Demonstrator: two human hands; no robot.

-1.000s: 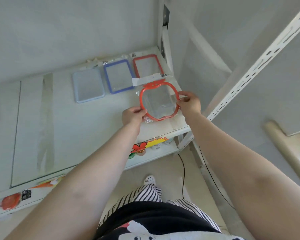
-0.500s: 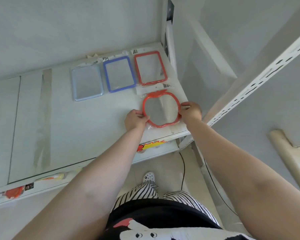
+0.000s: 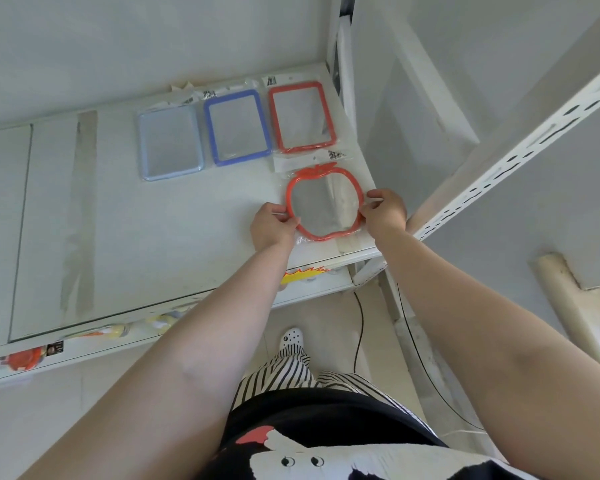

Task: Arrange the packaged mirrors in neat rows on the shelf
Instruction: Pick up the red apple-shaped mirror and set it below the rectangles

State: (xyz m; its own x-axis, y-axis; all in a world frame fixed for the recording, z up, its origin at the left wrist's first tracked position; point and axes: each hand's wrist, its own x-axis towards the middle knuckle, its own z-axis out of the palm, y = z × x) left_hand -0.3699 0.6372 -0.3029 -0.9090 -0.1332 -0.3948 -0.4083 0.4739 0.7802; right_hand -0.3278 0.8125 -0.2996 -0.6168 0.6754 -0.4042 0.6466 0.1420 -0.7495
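Observation:
An orange apple-shaped mirror (image 3: 324,206) in a clear bag lies flat near the right front corner of the white shelf (image 3: 153,244). My left hand (image 3: 272,225) pinches its left rim and my right hand (image 3: 385,211) pinches its right rim. Behind it, along the back of the shelf, three rectangular packaged mirrors lie in a row: a light blue mirror (image 3: 168,143), a dark blue mirror (image 3: 236,128) and a red mirror (image 3: 300,117). The apple mirror sits directly in front of the red one.
A perforated white upright (image 3: 499,157) runs diagonally at the right. A lower shelf (image 3: 312,289) below holds colourful packaged items. A black cable (image 3: 361,327) hangs by the shelf leg. A wooden post (image 3: 565,299) stands at the far right.
Both hands have lowered the apple-shaped mirror from a raised, tilted hold until it lies flat on the shelf in front of the red mirror. The three rectangular mirrors have not moved.

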